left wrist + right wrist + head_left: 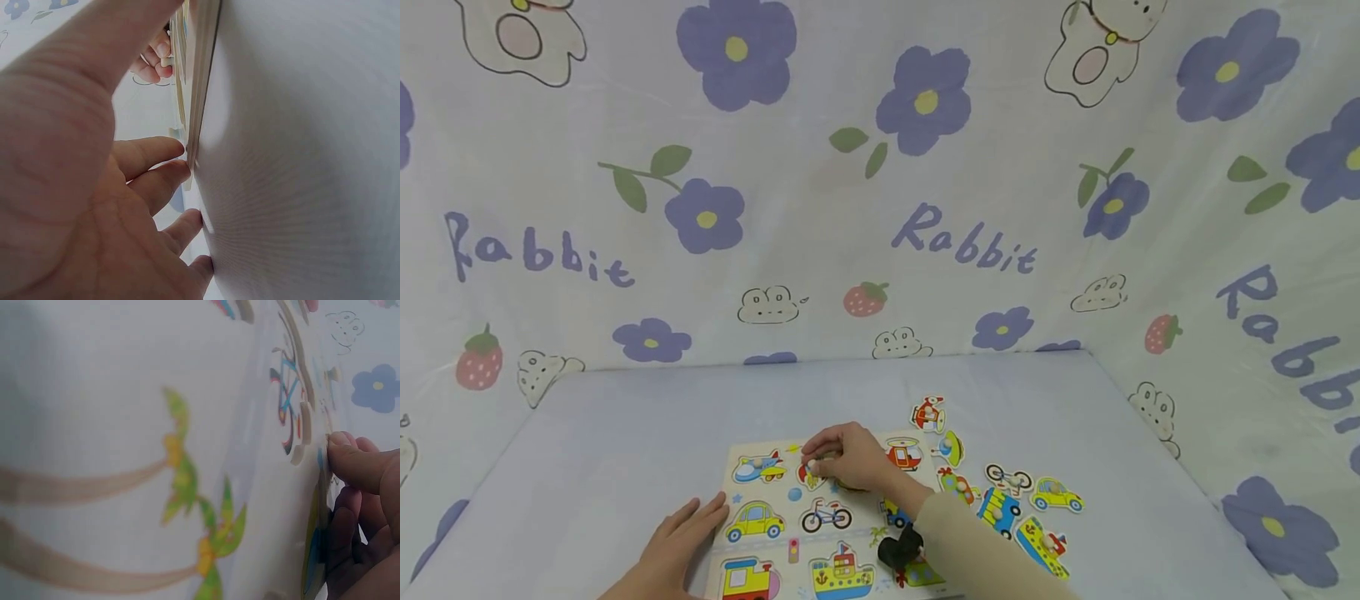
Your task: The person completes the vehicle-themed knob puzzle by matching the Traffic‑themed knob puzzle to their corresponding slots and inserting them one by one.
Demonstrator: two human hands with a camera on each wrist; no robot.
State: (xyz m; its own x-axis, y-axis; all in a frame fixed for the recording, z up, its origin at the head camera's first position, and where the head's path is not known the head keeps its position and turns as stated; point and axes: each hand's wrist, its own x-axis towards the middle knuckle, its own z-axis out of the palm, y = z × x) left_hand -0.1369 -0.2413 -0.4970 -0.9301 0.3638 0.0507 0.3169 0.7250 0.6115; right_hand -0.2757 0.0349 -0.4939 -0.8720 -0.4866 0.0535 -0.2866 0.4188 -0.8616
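A wooden peg puzzle board (792, 518) printed with vehicles lies on the table. Over its top middle slot, my right hand (857, 458) pinches the knob of a small red-and-yellow puzzle piece (811, 477), mostly covered by the fingers. The left wrist view shows thumb and finger on that pale knob (166, 62). My left hand (681, 537) lies along the board's left side, fingers extended, fingertips (181, 170) right at the board edge (199, 100). An airplane piece (758, 467) with a knob sits in the top left slot.
Right of the board lie several loose knobbed pieces: a helicopter (928, 414), a flying saucer (951, 448), a bicycle (1009, 478), a yellow car (1057, 495), a blue vehicle (1000, 510) and a ship (1042, 546). A patterned cloth (805, 217) hangs behind the table.
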